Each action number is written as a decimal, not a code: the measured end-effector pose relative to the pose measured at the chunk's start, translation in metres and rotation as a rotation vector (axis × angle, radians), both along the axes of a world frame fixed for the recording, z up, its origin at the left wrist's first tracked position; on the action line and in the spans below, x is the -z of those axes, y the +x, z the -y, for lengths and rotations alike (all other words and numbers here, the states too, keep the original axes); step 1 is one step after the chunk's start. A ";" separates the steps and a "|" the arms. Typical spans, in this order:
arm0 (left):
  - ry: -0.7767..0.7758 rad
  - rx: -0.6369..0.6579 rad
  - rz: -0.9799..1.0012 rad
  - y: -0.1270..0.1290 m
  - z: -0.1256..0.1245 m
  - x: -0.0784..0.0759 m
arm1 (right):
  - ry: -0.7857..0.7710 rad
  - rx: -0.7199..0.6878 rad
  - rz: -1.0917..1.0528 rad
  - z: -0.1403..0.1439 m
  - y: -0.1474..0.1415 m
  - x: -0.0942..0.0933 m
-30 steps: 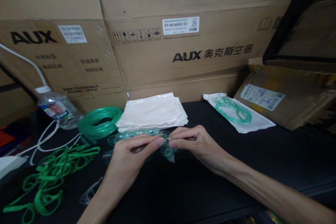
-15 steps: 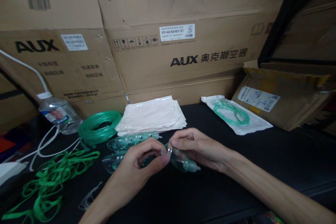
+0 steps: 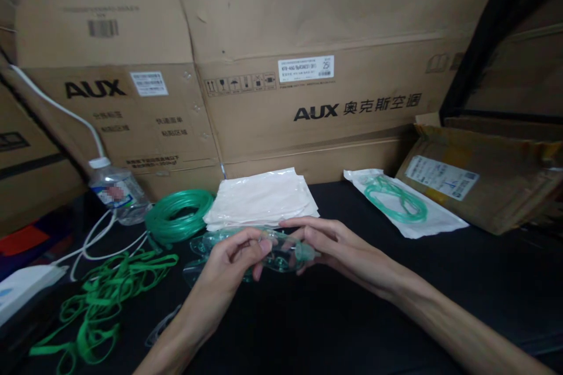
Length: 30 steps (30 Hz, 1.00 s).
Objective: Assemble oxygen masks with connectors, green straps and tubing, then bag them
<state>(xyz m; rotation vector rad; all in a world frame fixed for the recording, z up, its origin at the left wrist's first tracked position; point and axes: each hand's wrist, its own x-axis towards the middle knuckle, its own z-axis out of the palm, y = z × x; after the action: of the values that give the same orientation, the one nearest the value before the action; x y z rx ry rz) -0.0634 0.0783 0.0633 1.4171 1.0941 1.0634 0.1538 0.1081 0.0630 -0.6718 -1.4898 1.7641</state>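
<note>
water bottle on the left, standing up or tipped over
Tipped. The water bottle leans at a slant, white cap up-left, its lower end resting on the black table near the cardboard boxes.

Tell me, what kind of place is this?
Probably a storeroom or small packing workbench. Big AUX cartons are stacked behind a black table holding a stack of empty pouches, a green tubing coil and one sealed pouch.

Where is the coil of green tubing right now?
The coil of green tubing lies left of centre in the head view, between the water bottle and the stack of white bags.
</note>
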 end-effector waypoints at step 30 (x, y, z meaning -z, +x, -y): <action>0.190 -0.123 -0.425 0.009 0.057 0.052 | 0.179 0.012 0.256 0.026 0.012 0.044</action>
<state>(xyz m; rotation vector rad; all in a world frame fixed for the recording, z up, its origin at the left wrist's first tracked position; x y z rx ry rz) -0.0543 0.0212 0.0112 1.8012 1.4272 0.9967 0.1657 0.0816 0.0194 -0.8348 -1.7866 1.5572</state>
